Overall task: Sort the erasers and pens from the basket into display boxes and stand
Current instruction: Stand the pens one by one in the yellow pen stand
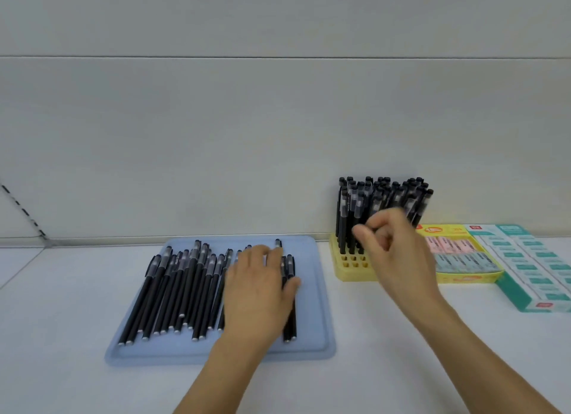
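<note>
Light, stiff, slick black capped pens (173, 293) roll easily; left hand (258, 293) lies spread flat on them, so pinch mid-barrel, while right hand (392, 246), curled at three o'clock by the yellow pen stand (347, 267), shows no clear grasp.

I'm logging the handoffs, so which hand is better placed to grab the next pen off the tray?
Left. The left hand already lies flat on the loose pens in the blue tray, while the right hand is curled up at the yellow pen stand.

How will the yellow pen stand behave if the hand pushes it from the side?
The stand may tip: tall pens crowd its back rows while its front holes are empty, so it looks top-heavy. It looks like light plastic on a smooth table, so a low push would probably slide it.
</note>
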